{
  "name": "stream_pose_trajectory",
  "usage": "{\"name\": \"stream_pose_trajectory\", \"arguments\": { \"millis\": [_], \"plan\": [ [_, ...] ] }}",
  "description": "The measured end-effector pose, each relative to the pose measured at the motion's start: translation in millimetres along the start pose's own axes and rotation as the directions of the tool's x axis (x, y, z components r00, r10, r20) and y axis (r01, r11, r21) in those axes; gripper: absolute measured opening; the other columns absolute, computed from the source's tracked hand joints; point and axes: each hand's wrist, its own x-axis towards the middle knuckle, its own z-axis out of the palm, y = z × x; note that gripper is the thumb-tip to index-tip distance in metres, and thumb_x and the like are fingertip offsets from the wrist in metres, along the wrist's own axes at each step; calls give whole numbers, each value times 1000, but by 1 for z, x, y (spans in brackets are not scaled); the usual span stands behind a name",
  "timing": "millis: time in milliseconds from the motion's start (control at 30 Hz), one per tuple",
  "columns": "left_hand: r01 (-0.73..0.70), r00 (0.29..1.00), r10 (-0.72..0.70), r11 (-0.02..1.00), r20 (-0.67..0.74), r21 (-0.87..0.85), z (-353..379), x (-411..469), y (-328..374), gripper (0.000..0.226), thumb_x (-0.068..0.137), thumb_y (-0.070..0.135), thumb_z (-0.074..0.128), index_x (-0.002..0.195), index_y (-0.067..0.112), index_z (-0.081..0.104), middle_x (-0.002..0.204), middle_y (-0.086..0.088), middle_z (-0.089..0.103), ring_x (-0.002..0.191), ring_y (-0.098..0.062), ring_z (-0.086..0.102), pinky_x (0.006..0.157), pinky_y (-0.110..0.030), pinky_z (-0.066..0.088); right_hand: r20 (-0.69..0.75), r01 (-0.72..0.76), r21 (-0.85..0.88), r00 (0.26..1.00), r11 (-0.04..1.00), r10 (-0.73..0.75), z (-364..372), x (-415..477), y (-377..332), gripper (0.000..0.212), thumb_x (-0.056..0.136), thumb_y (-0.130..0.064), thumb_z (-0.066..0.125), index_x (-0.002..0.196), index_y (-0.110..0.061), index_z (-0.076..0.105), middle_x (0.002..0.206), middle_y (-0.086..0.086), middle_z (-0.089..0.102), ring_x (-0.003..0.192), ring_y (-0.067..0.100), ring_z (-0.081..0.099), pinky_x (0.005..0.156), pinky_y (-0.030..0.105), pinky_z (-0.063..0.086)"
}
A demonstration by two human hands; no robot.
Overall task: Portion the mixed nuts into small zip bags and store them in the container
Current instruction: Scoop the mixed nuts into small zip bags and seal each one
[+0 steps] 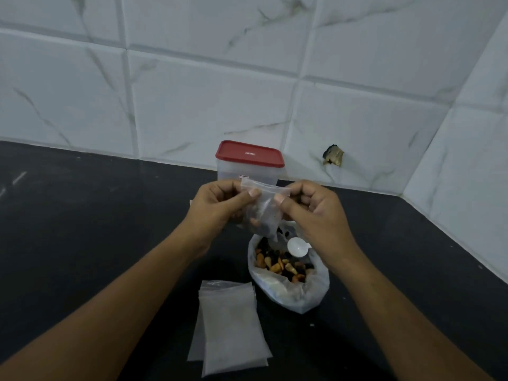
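Note:
A small clear zip bag (pixel 265 210) with some nuts in its lower part hangs in the air above the counter. My left hand (pixel 222 206) pinches its top strip on the left, and my right hand (pixel 313 210) pinches it on the right. Below them an open plastic bag of mixed nuts (pixel 286 273) lies on the counter with a white spoon (pixel 298 246) resting in it. A clear container (pixel 247 171) with a red lid (pixel 248 154) stands shut behind the hands. A stack of empty zip bags (pixel 231 325) lies flat in front.
The black counter (pixel 82 229) runs to a white marble-tiled wall (pixel 192 92) at the back and right. A chipped hole (pixel 334 155) marks the wall right of the container.

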Motion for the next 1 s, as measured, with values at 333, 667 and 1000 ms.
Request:
{"name": "stream_pose_trajectory", "arguments": {
  "millis": [333,667,1000],
  "plan": [
    [7,1000,-7,1000,-2,-23,6,1,-8,10,90,12,71,96,4,73,94,-15,75,85,-23,70,74,-28,60,-123,-78,286,985,955,118,-12,-9,7,10,91,-2,76,91,-12,74,82,4,74,76,16,69,74,29,61],
    [20,999,-16,997,-45,75,7,-2,-9,12,89,14,72,95,3,72,91,-7,77,82,-14,71,71,-21,57,-66,-110,237,989,965,129,-13,-8,14,4,97,-8,71,95,-11,72,87,5,72,84,18,68,80,35,62],
    [-29,999,28,998,24,52,16,-7,-4,13,87,16,70,94,6,72,91,-5,77,88,-17,73,79,-25,60,-41,-85,121,995,989,90,-10,-9,19,4,97,-10,72,96,-11,75,90,6,76,86,15,71,83,34,61]
  ]
}}
